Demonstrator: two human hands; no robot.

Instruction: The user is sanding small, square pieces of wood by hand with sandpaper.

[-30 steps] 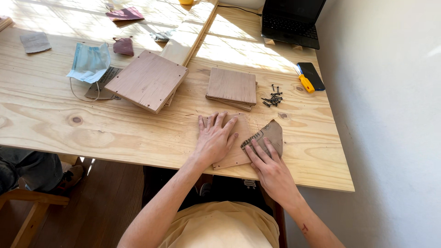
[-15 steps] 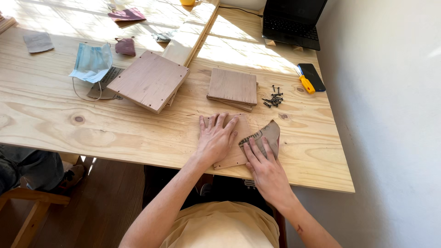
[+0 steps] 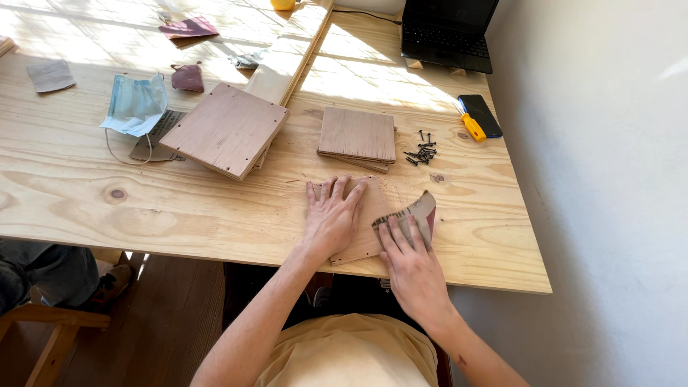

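Flat square wooden panel (image 3: pixel 373 215) under my left hand (image 3: pixel 333 218): pale brown.
Folded sandpaper sheet (image 3: pixel 412 217) under my right hand (image 3: pixel 410 261): tan back, maroon edge.
Pleated face mask (image 3: pixel 134 104) at ten o'clock: light blue.
Screwdriver handle (image 3: pixel 473 127) at two o'clock: yellow.
Small loose screws (image 3: pixel 421 149): black.

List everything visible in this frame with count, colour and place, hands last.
Workbench: one, pale plywood, fills the view.
Small wood panel: one, light brown, near front edge, under both hands.
Sandpaper sheet: one, tan back, reddish face, under the right fingers.
Wood squares: small stack, brown, centre.
Large panel stack: one stack, brown, left of centre.
Face mask: one, blue, left.
Sandpaper pieces: several, reddish and grey, far left.
Screws: a pile, dark, right of the squares.
Screwdriver: one, yellow handle, by a black phone.
Laptop: one, black, far right.
Left hand: flat on the panel.
Right hand: pressing the sandpaper.
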